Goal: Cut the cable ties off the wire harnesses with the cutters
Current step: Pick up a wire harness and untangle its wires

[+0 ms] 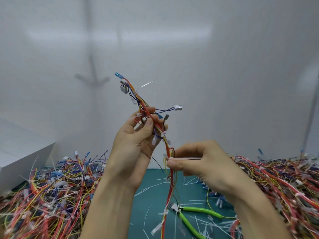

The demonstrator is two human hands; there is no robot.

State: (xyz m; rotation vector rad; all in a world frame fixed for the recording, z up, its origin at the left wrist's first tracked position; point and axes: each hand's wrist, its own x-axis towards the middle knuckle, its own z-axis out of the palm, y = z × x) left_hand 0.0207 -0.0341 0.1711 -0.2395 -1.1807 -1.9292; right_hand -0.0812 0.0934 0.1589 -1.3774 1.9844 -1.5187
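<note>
Now harness point(140, 99) spans left grip point(136, 144), right grip point(195, 161).

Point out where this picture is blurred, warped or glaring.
Head view: wire piles at both edges smear and bend; the harness in the left hand and right hand is sharp; a bright band and a blurred shadow mark the wall.
</note>
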